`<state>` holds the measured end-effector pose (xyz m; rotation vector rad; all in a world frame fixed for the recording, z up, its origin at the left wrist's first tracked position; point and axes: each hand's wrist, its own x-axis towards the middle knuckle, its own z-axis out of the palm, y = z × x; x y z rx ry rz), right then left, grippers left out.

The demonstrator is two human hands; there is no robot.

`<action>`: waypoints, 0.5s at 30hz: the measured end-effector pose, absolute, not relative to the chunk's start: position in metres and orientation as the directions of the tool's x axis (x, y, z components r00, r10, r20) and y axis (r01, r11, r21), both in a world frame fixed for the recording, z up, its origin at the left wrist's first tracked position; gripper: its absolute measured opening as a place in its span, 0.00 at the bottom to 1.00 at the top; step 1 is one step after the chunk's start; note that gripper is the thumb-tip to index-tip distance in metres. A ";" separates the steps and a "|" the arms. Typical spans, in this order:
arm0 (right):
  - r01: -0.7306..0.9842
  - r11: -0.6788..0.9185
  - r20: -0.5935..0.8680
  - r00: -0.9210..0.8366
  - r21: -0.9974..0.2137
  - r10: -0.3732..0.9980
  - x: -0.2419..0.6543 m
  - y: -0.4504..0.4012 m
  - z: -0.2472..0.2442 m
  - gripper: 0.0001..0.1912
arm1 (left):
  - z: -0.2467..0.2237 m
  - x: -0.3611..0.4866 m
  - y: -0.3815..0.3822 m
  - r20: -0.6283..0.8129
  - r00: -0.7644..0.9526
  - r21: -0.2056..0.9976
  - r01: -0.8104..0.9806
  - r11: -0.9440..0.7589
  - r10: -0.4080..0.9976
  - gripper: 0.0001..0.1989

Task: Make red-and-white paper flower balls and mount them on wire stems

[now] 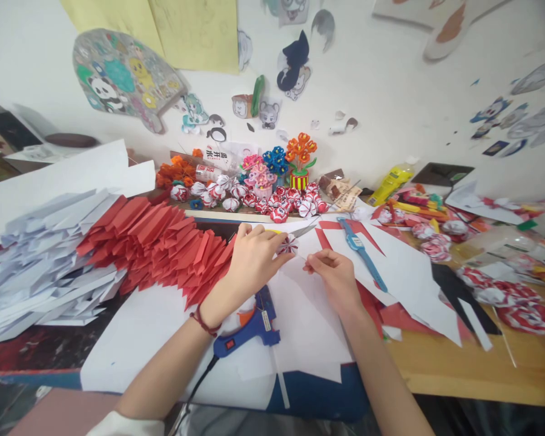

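My left hand (255, 257) is closed around a small red-and-white folded paper ball (288, 243), which shows past its fingertips. Just beyond the ball, the blades of a pair of scissors (303, 230) point to the right. To the right, my right hand (329, 266) has its thumb and fingers pinched together; what is between them is too small to make out. Below my left hand, a blue glue gun (247, 332) lies on white paper (300, 321).
Folded red paper strips (154, 242) and white strips (49, 260) are piled at the left. A blue watch (361, 248) lies on sheets at the right. Paper balls (277, 213) and paper flowers (301, 149) stand along the wall, near a yellow bottle (392, 181).
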<state>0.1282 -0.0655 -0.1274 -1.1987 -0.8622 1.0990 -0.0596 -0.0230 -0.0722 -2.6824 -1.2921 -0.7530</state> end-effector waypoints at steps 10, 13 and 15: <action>-0.213 0.022 -0.039 0.277 -0.977 0.960 0.129 -0.065 -0.131 0.12 | -0.071 -0.060 -0.024 0.453 0.526 0.144 0.754 -0.641 0.720 0.14; -0.226 0.014 -0.050 0.276 -0.974 0.960 0.129 -0.066 -0.132 0.13 | -0.071 -0.060 -0.024 0.446 0.526 0.142 0.758 -0.637 0.724 0.14; -0.230 0.009 -0.054 0.266 -0.973 0.962 0.129 -0.066 -0.132 0.13 | -0.071 -0.060 -0.024 0.443 0.526 0.140 0.759 -0.636 0.726 0.14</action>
